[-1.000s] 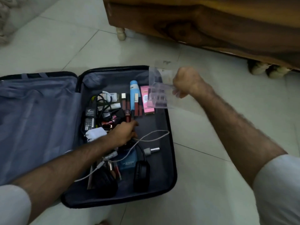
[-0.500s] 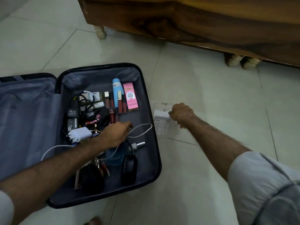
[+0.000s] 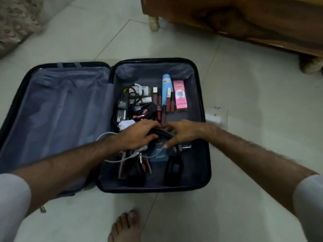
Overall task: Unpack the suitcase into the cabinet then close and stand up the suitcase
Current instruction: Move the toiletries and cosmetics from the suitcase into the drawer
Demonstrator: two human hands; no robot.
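The suitcase (image 3: 153, 67) lies open on the floor, its right half full of chargers, cosmetics and black headphones (image 3: 172, 169); unpacking has barely begun, I judge. At six o'clock in it, the left hand (image 3: 139, 135) grips the headband, while the right hand (image 3: 181, 132) touches it, fingers loosely bent.

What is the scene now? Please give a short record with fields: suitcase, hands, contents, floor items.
suitcase: suitcase lies open flat on the tiled floor
left hand: left hand grips the black headphones by the band
right hand: right hand touches the same band, fingers curled
contents: pink box, blue spray can, lip gloss tubes, black chargers, blue box
floor items: clear plastic case right of the suitcase
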